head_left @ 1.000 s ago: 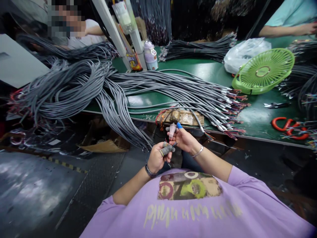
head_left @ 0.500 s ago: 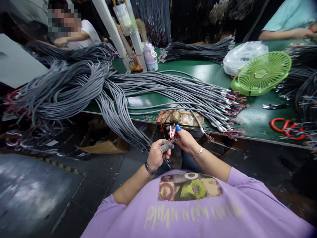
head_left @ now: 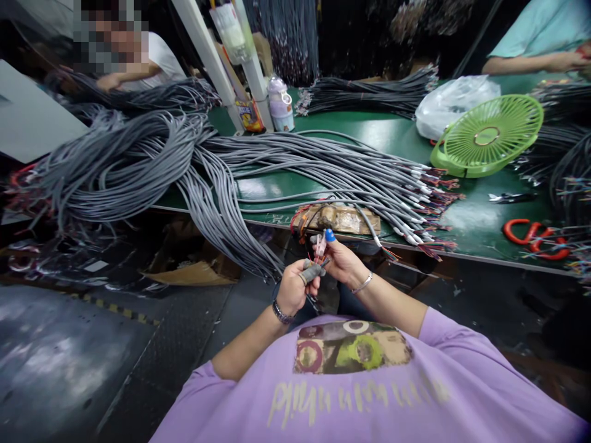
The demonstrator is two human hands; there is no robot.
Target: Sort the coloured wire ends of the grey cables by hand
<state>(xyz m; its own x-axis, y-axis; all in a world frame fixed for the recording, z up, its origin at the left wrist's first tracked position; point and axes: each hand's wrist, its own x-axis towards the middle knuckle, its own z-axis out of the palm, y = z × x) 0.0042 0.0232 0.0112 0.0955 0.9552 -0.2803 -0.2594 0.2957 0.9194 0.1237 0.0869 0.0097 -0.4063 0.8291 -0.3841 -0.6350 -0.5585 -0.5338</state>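
Closed on a small bunch of wires [head_left: 325, 263], the left hand [head_left: 295, 288] pinches them under a thumb in a gray cover [head_left: 312, 272]. The right hand [head_left: 342, 263] is closed too, its thumb, in a blue cap [head_left: 329, 235], pressing a small pale piece [head_left: 319, 246] against the fingers; what kind of piece it is, I cannot tell. Piece and wires are close together just off the near edge of the tabletop [head_left: 466, 212], between the hands; whether they touch is too small to tell.

Right at that edge, just beyond the hands, lies a block [head_left: 353, 216] with dark and orange leads at its left end. Gray cables [head_left: 295, 147] run along the tabletop, their white-collared ends fanned toward the near edge, right of the block. To the left they lie in a big loop, and some hang over the near edge.

Toward the right end are a green fan [head_left: 489, 136], a clear bag [head_left: 455, 104] behind it, small nippers [head_left: 512, 198], and, close to the near edge, red handles [head_left: 535, 239]. Farther back stands a bottle [head_left: 281, 107] beside a post [head_left: 255, 77]. Dark cables [head_left: 369, 92] lie to the bottle's right.
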